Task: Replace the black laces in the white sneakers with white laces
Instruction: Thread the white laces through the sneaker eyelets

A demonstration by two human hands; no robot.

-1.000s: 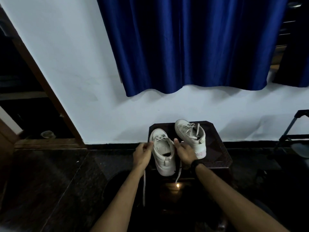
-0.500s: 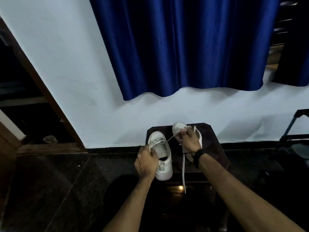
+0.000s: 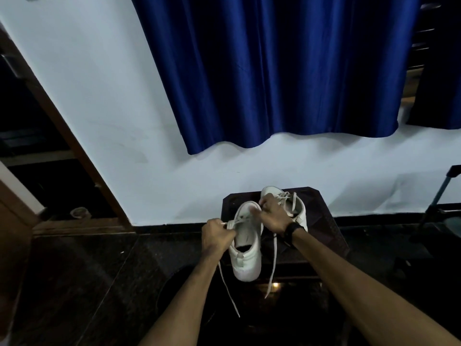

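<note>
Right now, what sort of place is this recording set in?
Probably a room in a home: a blue curtain hangs on a white wall, a wooden door frame stands to one side, and two white sneakers sit on a small dark table over dark polished floor.

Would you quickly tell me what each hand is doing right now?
Left hand: closed, pinching the white lace beside the near sneaker.
Right hand: closed, fingers curled on the lace over the same sneaker.
</note>
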